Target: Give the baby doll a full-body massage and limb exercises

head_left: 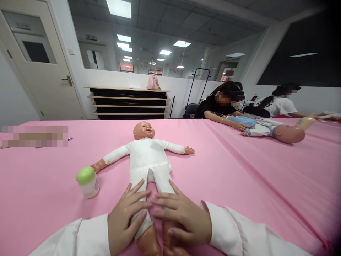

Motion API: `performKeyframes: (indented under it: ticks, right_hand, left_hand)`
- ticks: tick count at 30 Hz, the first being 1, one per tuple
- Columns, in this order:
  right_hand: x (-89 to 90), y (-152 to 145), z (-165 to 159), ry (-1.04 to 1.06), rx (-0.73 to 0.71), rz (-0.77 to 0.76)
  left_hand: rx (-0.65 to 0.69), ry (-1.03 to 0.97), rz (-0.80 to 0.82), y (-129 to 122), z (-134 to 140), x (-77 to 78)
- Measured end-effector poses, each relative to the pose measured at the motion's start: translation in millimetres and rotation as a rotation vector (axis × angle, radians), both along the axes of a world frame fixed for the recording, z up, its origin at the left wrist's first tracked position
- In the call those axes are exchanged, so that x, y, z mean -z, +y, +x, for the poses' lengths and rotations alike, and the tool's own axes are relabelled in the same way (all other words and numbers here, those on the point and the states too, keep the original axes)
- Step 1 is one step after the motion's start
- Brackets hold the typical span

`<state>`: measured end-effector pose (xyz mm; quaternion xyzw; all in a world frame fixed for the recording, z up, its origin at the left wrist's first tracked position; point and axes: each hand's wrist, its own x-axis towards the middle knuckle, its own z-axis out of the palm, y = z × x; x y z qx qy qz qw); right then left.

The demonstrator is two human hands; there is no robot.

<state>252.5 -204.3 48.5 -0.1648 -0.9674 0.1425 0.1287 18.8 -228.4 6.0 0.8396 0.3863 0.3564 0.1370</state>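
Note:
A baby doll [147, 153] with a white cloth body lies on its back on the pink tablecloth, arms stretched out, its head away from me. My left hand [129, 215] rests on the doll's leg on the left, fingers spread over the white cloth. Across the other leg lies my right hand [183, 213], its fingers apart too. Neither hand grips anything. Left of the doll, by its hand, stands a jar [89, 183] with a green lid. The doll's lower legs are partly hidden under my hands.
The pink tablecloth [239, 177] has folds on the right. At the far right, a person [215, 106] handles another doll [289, 133] dressed in blue and white, near a bottle [305, 122]. Another person [282, 101] sits beyond. Stacked boards [130, 101] stand behind the table.

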Motion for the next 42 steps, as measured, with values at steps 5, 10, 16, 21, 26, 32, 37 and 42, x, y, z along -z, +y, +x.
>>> performKeyframes:
  ticks: [5, 10, 16, 21, 26, 32, 37, 42]
  right_hand:
    - [-7.3, -11, -3, 0.295, -0.106, -0.252]
    - [3.7, -7, 4, 0.678, 0.205, -0.509]
    - [15.3, 8, 11, 0.347, 0.408, -0.375]
    - [14.3, 11, 7, 0.135, 0.433, -0.307]
    - [11.6, 9, 5, 0.047, 0.296, -0.094]
    - [3.6, 5, 7, 0.085, 0.016, -0.062]
    - [3.5, 3, 11, 0.390, 0.004, -0.177]
    - [17.4, 7, 20, 0.454, 0.211, -0.081]
  left_hand:
    - [0.167, -0.229, 0.107, -11, -3, -9.7]
    - [0.004, -0.469, 0.051, -7, -7, -17.3]
    - [-0.264, -0.333, -0.097, 6, -7, -6.0]
    - [-0.217, -0.157, -0.089, 8, -4, 3.0]
    - [-0.074, 0.024, -0.079, 4, 0, 1.4]
    - [0.073, -0.064, 0.085, -4, 2, -4.7]
    - [0.167, -0.263, 0.257, -12, -2, -10.0]
    - [0.045, -0.271, 0.292, -10, -3, -11.9]
